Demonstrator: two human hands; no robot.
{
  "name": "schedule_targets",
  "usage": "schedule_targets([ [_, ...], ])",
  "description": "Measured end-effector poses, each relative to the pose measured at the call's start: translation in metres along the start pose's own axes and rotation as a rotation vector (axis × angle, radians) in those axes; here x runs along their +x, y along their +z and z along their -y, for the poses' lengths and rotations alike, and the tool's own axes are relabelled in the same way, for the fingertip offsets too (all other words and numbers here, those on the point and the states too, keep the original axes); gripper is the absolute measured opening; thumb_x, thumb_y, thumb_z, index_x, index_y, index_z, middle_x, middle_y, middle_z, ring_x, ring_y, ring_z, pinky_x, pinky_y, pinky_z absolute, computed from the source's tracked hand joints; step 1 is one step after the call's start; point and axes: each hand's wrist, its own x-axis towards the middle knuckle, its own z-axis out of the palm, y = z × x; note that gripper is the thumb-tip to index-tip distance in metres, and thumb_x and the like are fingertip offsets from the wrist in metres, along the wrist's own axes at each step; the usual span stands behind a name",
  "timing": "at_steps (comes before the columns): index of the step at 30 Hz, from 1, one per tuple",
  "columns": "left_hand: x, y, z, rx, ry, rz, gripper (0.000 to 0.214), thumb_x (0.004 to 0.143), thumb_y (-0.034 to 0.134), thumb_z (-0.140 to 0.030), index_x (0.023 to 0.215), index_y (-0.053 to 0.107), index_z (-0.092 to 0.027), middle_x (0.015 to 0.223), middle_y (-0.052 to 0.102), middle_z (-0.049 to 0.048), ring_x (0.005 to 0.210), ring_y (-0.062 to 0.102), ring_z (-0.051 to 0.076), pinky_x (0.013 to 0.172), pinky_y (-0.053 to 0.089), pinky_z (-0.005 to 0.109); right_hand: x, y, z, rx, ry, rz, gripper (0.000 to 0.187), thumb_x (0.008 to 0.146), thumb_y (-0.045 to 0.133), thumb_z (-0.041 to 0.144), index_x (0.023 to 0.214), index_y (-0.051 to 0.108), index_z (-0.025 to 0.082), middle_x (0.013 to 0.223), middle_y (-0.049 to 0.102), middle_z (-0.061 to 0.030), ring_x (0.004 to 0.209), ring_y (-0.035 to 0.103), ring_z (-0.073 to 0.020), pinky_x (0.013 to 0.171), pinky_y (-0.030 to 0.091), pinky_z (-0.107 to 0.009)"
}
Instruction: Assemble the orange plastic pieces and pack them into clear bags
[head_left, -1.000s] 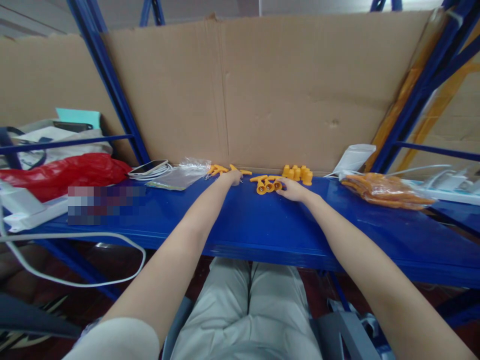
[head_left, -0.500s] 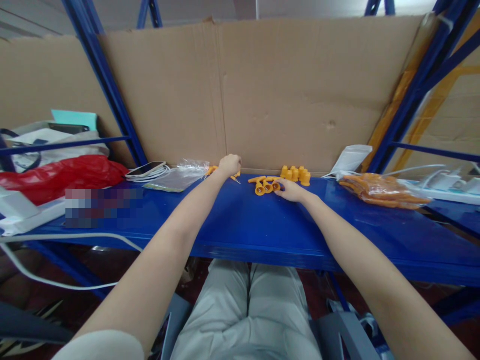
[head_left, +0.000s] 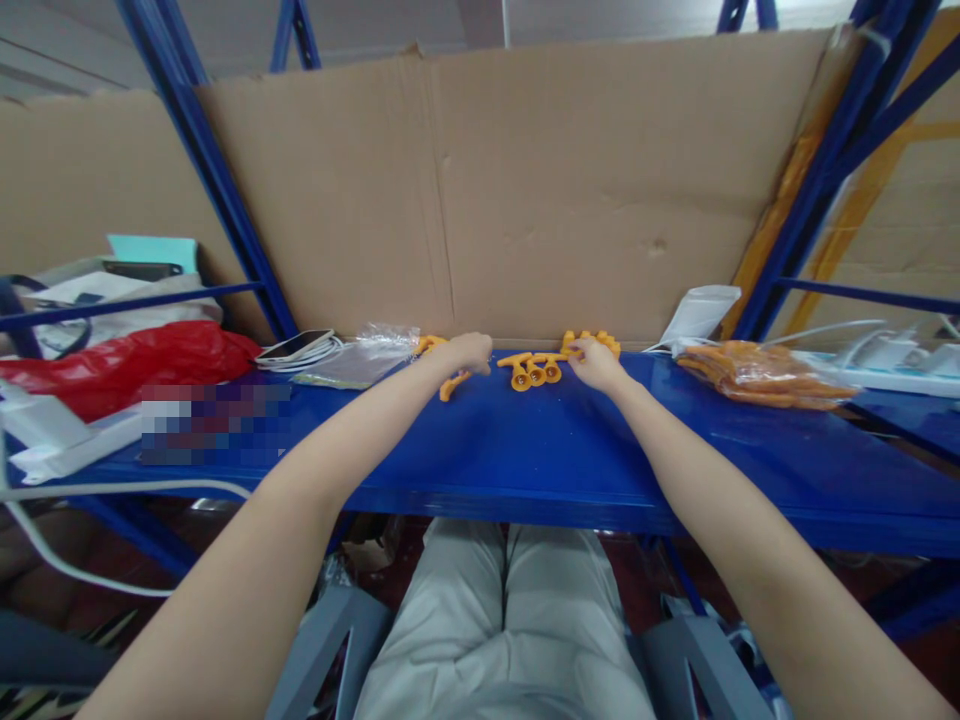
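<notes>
From here I see left hand [head_left: 472, 352] near loose orange piece [head_left: 450, 387], right hand [head_left: 595, 366] at orange cups [head_left: 604, 343], orange horns [head_left: 535, 374] alongside.

Open shelf [head_left: 517, 450] fronts the yellow pieces [head_left: 535, 374]; cardboard [head_left: 600, 190] blocks passage behind.

Strong yellow-orange colours the 3 flared pieces [head_left: 536, 373], the small caps [head_left: 607, 343] and the loose piece [head_left: 453, 385]. The tabletop [head_left: 525, 450] is plain glossy blue, like the shelf post [head_left: 220, 190]; the cardboard [head_left: 600, 180] is plain tan. The plastic bag [head_left: 165, 358] is bright red, the card [head_left: 154, 249] pale turquoise, the sealed packet [head_left: 761, 376] orange under clear film, the cable [head_left: 135, 488] white, the trousers [head_left: 457, 620] pale grey-green.
</notes>
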Motion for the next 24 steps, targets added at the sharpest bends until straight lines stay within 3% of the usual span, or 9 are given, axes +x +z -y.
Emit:
schedule_targets([
  [3, -0.005, 0.017, -0.002, -0.153, 0.04, 0.122, 0.007, 0.069, 0.065, -0.014, 0.072, 0.071, -0.016, 0.061, 0.069, 0.0076, 0.062, 0.069, 0.024, 0.067, 0.055, 0.034, -0.002, -0.01, -0.01, -0.082, 0.1, -0.14, 0.033, 0.089, 0.048, 0.016, 0.115, 0.068, 0.015, 0.128, 0.062, -0.0182, 0.123, 0.057, -0.0333, 0.104, 0.046, -0.049],
  [6, -0.006, 0.026, 0.005, -0.29, 0.075, 0.131, 0.013, 0.071, 0.064, -0.014, 0.08, 0.072, -0.018, 0.063, 0.069, 0.0033, 0.059, 0.067, 0.02, 0.065, 0.055, 0.031, -0.007, -0.015, -0.022, -0.112, 0.201, -0.204, 0.041, 0.087, 0.048, 0.016, 0.125, 0.062, 0.015, 0.138, 0.055, -0.0191, 0.129, 0.051, -0.0353, 0.105, 0.044, -0.053],
  [8, -0.006, 0.029, 0.012, -0.312, 0.111, 0.028, 0.019, 0.072, 0.064, -0.015, 0.089, 0.073, -0.019, 0.073, 0.072, 0.0033, 0.065, 0.068, 0.018, 0.069, 0.054, 0.028, -0.009, -0.015, -0.031, -0.115, 0.272, -0.202, 0.052, 0.085, 0.051, 0.017, 0.137, 0.053, 0.013, 0.151, 0.043, -0.0204, 0.137, 0.043, -0.0359, 0.11, 0.04, -0.053],
  [12, -0.009, 0.035, 0.031, -0.267, 0.119, -0.325, 0.025, 0.079, 0.059, -0.018, 0.1, 0.073, -0.019, 0.094, 0.075, 0.0071, 0.089, 0.069, 0.02, 0.083, 0.052, 0.028, -0.011, -0.012, -0.042, -0.091, 0.404, -0.117, 0.067, 0.087, 0.055, 0.024, 0.151, 0.038, 0.017, 0.163, 0.023, -0.0177, 0.147, 0.029, -0.0366, 0.116, 0.031, -0.057],
  [14, -0.013, 0.041, 0.04, -0.243, 0.051, -0.373, 0.026, 0.081, 0.057, -0.02, 0.102, 0.073, -0.018, 0.097, 0.075, 0.0088, 0.095, 0.069, 0.022, 0.085, 0.052, 0.029, -0.011, -0.012, -0.045, -0.077, 0.422, -0.059, 0.065, 0.09, 0.055, 0.027, 0.152, 0.038, 0.02, 0.164, 0.022, -0.0163, 0.148, 0.026, -0.0376, 0.116, 0.028, -0.061],
  [16, -0.018, 0.045, 0.046, -0.181, -0.002, -0.316, 0.025, 0.082, 0.057, -0.023, 0.101, 0.074, -0.018, 0.101, 0.075, 0.0098, 0.1, 0.068, 0.025, 0.086, 0.051, 0.03, -0.012, -0.012, -0.046, -0.066, 0.418, -0.012, 0.061, 0.091, 0.055, 0.027, 0.15, 0.041, 0.022, 0.163, 0.024, -0.0165, 0.148, 0.026, -0.0392, 0.114, 0.026, -0.064],
  [19, -0.027, 0.045, 0.05, -0.117, -0.05, -0.125, 0.024, 0.081, 0.061, -0.032, 0.097, 0.074, -0.019, 0.103, 0.076, 0.0089, 0.102, 0.068, 0.026, 0.085, 0.051, 0.03, -0.012, -0.012, -0.045, -0.055, 0.425, -0.006, 0.058, 0.089, 0.057, 0.024, 0.146, 0.045, 0.021, 0.158, 0.034, -0.0177, 0.145, 0.032, -0.0401, 0.112, 0.029, -0.066],
  [22, -0.034, 0.04, 0.048, -0.182, -0.091, 0.081, 0.025, 0.081, 0.062, -0.036, 0.097, 0.074, -0.02, 0.093, 0.076, 0.0066, 0.084, 0.07, 0.022, 0.075, 0.052, 0.027, -0.01, -0.013, -0.043, -0.045, 0.464, -0.045, 0.054, 0.087, 0.06, 0.025, 0.139, 0.048, 0.02, 0.149, 0.047, -0.0188, 0.138, 0.044, -0.0384, 0.109, 0.036, -0.061],
  [24, -0.038, 0.038, 0.046, -0.243, -0.129, 0.132, 0.024, 0.081, 0.06, -0.031, 0.099, 0.072, -0.02, 0.088, 0.076, 0.0053, 0.07, 0.068, 0.017, 0.066, 0.05, 0.024, -0.009, -0.014, -0.042, -0.029, 0.485, -0.063, 0.048, 0.087, 0.062, 0.024, 0.132, 0.049, 0.021, 0.143, 0.054, -0.0183, 0.132, 0.051, -0.0372, 0.105, 0.04, -0.059],
])
